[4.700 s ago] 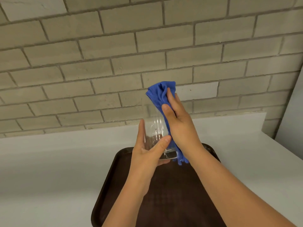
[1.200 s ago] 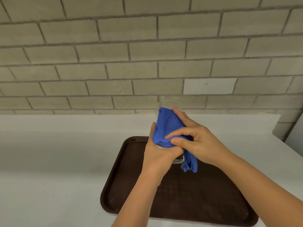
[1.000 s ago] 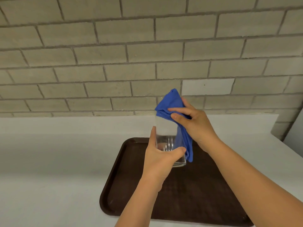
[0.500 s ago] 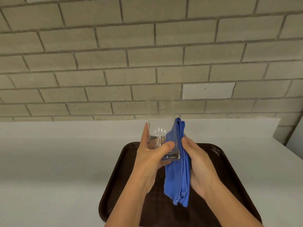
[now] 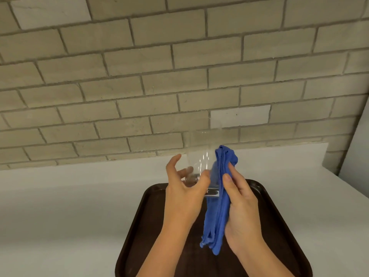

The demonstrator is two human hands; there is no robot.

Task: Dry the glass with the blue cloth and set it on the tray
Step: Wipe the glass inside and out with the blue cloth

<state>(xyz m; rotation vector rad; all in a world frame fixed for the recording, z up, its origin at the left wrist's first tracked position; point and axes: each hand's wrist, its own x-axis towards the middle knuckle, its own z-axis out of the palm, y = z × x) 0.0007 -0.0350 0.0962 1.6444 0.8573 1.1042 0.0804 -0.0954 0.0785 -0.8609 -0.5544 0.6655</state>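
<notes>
A white counter (image 5: pixel 79 216) against a brick wall (image 5: pixel 139 66) carries a dark brown tray (image 5: pixel 139 226).

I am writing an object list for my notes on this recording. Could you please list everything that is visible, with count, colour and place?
glass: one, clear, held upright over the far part of the tray
blue cloth: one, blue, folded and hanging, against the right side of the glass
tray: one, dark brown, on the counter, under both hands
counter: one, white, from the wall towards the person
brick wall: one, beige with a few paler bricks, behind the counter
left hand: one, holds the lower part of the glass, index finger lifted
right hand: one, grips the blue cloth, thumb on it
</notes>
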